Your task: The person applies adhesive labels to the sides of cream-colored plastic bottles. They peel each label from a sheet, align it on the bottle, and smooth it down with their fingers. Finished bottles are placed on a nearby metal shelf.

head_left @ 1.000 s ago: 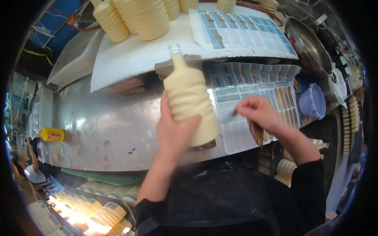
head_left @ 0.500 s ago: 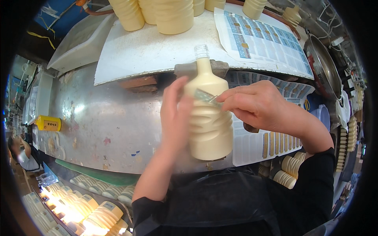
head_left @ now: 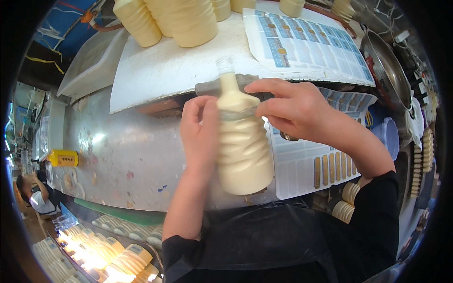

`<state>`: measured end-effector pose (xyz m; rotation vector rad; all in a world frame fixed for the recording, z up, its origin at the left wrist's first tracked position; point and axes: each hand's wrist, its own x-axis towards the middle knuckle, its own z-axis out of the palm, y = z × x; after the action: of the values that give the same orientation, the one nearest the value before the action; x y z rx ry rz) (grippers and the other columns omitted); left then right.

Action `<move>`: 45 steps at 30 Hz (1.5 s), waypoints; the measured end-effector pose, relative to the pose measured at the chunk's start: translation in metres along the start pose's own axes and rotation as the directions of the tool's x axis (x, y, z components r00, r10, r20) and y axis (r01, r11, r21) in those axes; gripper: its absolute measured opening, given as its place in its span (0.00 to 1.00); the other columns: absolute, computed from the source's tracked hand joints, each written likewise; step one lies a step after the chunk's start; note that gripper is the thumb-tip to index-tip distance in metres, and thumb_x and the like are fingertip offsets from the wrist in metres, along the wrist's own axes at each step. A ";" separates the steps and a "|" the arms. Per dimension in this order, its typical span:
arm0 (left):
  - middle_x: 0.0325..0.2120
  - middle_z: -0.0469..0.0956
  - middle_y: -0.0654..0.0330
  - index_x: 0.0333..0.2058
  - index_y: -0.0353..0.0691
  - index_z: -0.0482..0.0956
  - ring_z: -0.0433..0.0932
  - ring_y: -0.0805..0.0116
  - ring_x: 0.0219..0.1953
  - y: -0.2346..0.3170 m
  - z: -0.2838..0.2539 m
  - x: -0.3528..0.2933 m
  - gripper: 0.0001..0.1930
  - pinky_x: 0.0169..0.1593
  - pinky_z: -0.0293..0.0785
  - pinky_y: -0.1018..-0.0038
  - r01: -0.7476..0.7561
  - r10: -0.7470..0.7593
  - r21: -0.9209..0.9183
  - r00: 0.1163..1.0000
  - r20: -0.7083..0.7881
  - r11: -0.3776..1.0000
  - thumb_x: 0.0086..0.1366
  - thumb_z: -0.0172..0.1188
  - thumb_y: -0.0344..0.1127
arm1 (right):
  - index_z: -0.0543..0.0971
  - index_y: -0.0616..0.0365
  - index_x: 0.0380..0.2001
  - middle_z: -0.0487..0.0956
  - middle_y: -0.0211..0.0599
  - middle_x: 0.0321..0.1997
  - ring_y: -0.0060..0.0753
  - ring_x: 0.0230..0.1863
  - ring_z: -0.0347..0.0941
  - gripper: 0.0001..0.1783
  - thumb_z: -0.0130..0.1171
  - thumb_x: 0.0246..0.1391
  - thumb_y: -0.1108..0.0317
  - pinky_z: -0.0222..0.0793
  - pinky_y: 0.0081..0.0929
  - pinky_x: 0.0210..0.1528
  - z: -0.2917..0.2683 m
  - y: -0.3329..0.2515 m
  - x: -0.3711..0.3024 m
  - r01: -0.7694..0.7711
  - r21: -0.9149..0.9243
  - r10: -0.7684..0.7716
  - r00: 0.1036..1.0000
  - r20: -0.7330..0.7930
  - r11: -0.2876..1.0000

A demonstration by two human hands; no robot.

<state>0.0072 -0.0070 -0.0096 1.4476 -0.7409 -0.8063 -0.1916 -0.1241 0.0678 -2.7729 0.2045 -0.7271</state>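
A cream-coloured bottle (head_left: 245,158) with wavy ridges and a clear threaded neck lies in front of me, its neck pointing away. Across its shoulder lies a thin, see-through strip label (head_left: 237,114). My left hand (head_left: 199,134), slightly blurred, grips the bottle's left side with bent fingers, close to the strip's left end. On the other side, my right hand (head_left: 297,109) has its index finger stretched out over the shoulder, while another fingertip touches the strip's right end. Those fingers are apart. A grey block (head_left: 207,88) shows behind the bottle's neck.
Several cream bottles (head_left: 193,23) stand on the white board (head_left: 165,66) beside a printed label sheet (head_left: 302,42). Another label sheet (head_left: 297,181) lies right of the bottle. A yellow container (head_left: 63,158) stands left on the metal table (head_left: 137,146). More bottles (head_left: 130,259) fill the lower left.
The strip, tilted and pinched in my right hand before, now lies flat across the bottle's shoulder. My right index finger has lifted and straightened. The view has shifted slightly.
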 end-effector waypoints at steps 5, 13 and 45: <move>0.46 0.76 0.61 0.47 0.37 0.79 0.75 0.68 0.51 0.001 0.001 -0.009 0.13 0.59 0.70 0.69 0.005 -0.005 -0.038 1.000 0.015 0.999 0.68 0.64 0.38 | 0.83 0.56 0.31 0.82 0.38 0.55 0.35 0.26 0.79 0.12 0.66 0.41 0.82 0.75 0.29 0.28 0.003 0.005 -0.006 -0.035 -0.002 0.035 0.999 0.002 0.999; 0.46 0.75 0.57 0.49 0.35 0.78 0.74 0.63 0.50 0.000 0.001 -0.010 0.15 0.59 0.69 0.68 -0.158 0.154 0.140 0.987 0.038 0.977 0.70 0.60 0.40 | 0.83 0.57 0.31 0.82 0.39 0.56 0.36 0.27 0.80 0.12 0.66 0.41 0.83 0.76 0.29 0.29 0.005 0.006 -0.011 -0.055 0.049 0.057 0.998 -0.040 0.997; 0.49 0.81 0.60 0.55 0.35 0.78 0.77 0.74 0.50 -0.004 -0.009 -0.011 0.14 0.55 0.74 0.75 0.167 -0.107 -0.462 0.982 0.154 0.871 0.75 0.55 0.33 | 0.73 0.60 0.59 0.79 0.29 0.46 0.16 0.45 0.73 0.20 0.55 0.72 0.59 0.70 0.20 0.48 0.058 -0.014 -0.023 -0.611 0.773 0.746 0.593 0.302 0.173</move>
<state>0.0091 0.0073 -0.0131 1.0182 -0.4859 -1.1101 -0.1820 -0.0929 0.0129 -1.4010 0.8457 -0.5315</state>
